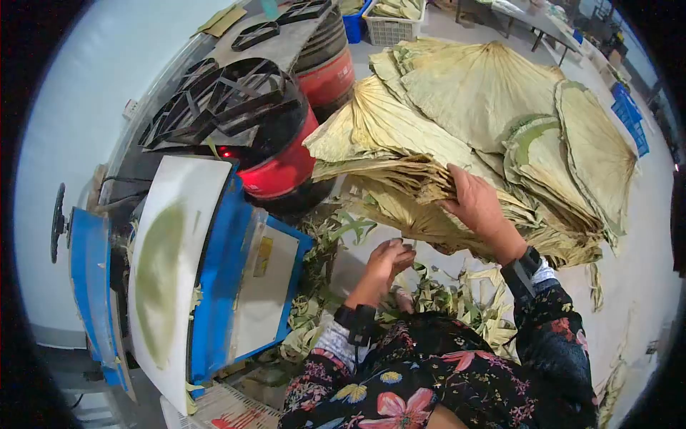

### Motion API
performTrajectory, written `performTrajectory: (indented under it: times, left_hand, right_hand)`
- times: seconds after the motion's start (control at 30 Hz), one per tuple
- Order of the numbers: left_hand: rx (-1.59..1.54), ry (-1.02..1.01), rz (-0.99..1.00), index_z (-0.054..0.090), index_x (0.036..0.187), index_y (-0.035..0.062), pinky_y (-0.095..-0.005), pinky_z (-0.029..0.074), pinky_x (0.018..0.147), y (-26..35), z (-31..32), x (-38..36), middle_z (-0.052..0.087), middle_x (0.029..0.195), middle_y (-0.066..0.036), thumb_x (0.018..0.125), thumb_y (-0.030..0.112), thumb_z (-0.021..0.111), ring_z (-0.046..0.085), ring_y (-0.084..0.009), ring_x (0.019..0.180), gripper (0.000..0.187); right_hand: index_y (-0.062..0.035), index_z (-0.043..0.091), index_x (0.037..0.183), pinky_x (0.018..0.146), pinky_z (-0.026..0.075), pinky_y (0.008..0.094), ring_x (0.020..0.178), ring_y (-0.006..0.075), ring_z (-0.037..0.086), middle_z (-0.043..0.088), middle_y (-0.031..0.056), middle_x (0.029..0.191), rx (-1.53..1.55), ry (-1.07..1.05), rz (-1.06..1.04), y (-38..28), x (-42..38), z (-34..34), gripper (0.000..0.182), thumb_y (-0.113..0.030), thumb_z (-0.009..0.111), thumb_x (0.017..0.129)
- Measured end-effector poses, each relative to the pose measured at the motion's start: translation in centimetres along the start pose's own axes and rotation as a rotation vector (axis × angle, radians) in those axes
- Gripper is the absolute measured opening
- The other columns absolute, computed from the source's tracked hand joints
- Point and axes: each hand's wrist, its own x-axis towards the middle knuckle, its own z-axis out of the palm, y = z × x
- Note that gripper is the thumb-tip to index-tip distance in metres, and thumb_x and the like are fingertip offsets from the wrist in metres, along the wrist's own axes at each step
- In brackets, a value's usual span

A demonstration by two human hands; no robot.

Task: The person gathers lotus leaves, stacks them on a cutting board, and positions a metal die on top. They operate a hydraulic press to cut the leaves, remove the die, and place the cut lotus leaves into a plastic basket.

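Floor: right hand (475,204) on leaf stack (457,136), fingers hidden underneath.

Two red drums (286,168), one blue press (214,279), one leaf pile (486,121), two hands (475,204).

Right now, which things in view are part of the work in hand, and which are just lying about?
In hand:
right hand gripping the stack of dried leaves
left hand closed near its lower edge
blue press machine

Lying about:
leaf trimmings
red drum
black metal cutting frames
white basket
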Motion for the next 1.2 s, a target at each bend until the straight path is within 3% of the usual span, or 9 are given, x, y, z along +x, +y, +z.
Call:
performTrajectory:
  times: [0.37,0.5,0.53,0.57,0.7,0.8,0.93,1.17,1.2]
  left_hand:
    - [-0.207,-0.132,0.029,0.047,0.117,0.0067,-0.0356,0.043,0.086,5.1,4.2,2.3,0.056,0.099,-0.004,0.086,0.020,0.058,0.056,-0.0189,0.092,0.036]
    - [-0.069,0.007,0.069,0.041,0.126,0.0048,-0.0376,0.038,0.093,6.9,3.9,4.4,0.045,0.120,-0.013,0.084,0.043,0.062,0.046,-0.0245,0.109,0.061]
    - [-0.003,-0.036,0.033,0.034,0.133,0.0011,-0.0391,0.033,0.098,7.5,3.8,3.9,0.037,0.128,-0.017,0.080,0.057,0.062,0.040,-0.0267,0.114,0.082]
    - [0.000,-0.042,0.038,0.034,0.133,0.0011,-0.0391,0.033,0.098,8.0,3.8,3.4,0.037,0.128,-0.017,0.080,0.057,0.062,0.040,-0.0267,0.114,0.082]
    - [0.076,0.047,-0.082,0.034,0.137,0.0068,-0.0421,0.028,0.100,7.3,3.0,3.6,0.036,0.137,-0.011,0.078,0.067,0.054,0.038,-0.0278,0.121,0.087]
    - [-0.137,-0.031,0.038,0.037,0.137,0.0101,-0.0401,0.029,0.099,6.6,3.1,2.5,0.049,0.127,-0.011,0.084,0.061,0.052,0.045,-0.0228,0.114,0.075]
    - [-0.314,0.096,-0.027,0.052,0.114,-0.0026,-0.0349,0.049,0.077,6.5,3.1,-3.4,0.061,0.104,-0.009,0.089,0.026,0.057,0.061,-0.0203,0.090,0.039]
    - [-0.169,0.401,0.291,0.052,0.113,-0.0044,-0.0386,0.052,0.078,7.9,1.4,-12.5,0.060,0.101,-0.012,0.079,0.008,0.058,0.062,-0.0238,0.090,0.036]
    - [-0.158,0.466,0.480,0.050,0.117,-0.0029,-0.0384,0.051,0.080,9.3,2.6,-14.9,0.059,0.105,-0.012,0.078,0.007,0.059,0.061,-0.0237,0.092,0.041]
  right_hand:
    - [-0.0008,0.043,0.121,0.079,0.047,0.0423,0.094,0.0360,0.058,0.060,0.0186,0.101,0.039,-0.039,0.032,0.6,0.5,-0.5,0.068,-0.031,0.075,0.069]
    - [-0.0001,0.043,0.120,0.079,0.047,0.0421,0.096,0.0369,0.057,0.055,0.0199,0.115,0.063,0.068,-0.056,0.9,0.7,-0.3,0.065,-0.024,0.075,0.069]
    - [-0.0003,0.043,0.120,0.081,0.047,0.0425,0.097,0.0384,0.056,0.048,0.0207,0.123,0.080,0.011,-0.071,0.7,0.5,-0.3,0.067,-0.027,0.075,0.068]
    - [-0.0005,0.042,0.120,0.084,0.046,0.0428,0.099,0.0400,0.055,0.041,0.0214,0.132,0.095,-0.045,-0.087,0.4,0.4,-0.3,0.069,-0.030,0.075,0.067]
    - [0.0038,0.050,0.105,0.090,0.043,0.0428,0.110,0.0350,0.051,0.035,0.0245,0.138,-0.185,-0.123,-0.207,-0.7,-2.5,3.7,0.036,-0.017,0.057,0.077]
    - [0.0061,0.050,0.097,0.089,0.044,0.0442,0.108,0.0363,0.052,0.041,0.0253,0.132,-0.122,0.086,-0.339,-2.9,-4.6,4.5,0.032,-0.010,0.058,0.071]
    - [0.0045,0.052,0.094,0.091,0.042,0.0446,0.110,0.0363,0.051,0.045,0.0237,0.128,-0.098,-0.018,-0.423,-7.2,-7.3,2.3,0.028,-0.012,0.057,0.072]
    - [0.0028,0.057,0.102,0.090,0.044,0.0406,0.111,0.0318,0.052,0.052,0.0186,0.121,0.162,0.008,-0.676,-11.7,-7.9,1.1,0.036,-0.018,0.060,0.073]
    - [0.0003,0.058,0.103,0.090,0.044,0.0398,0.111,0.0305,0.052,0.052,0.0171,0.121,0.331,0.023,-0.924,-11.8,-7.9,1.3,0.034,-0.019,0.061,0.074]
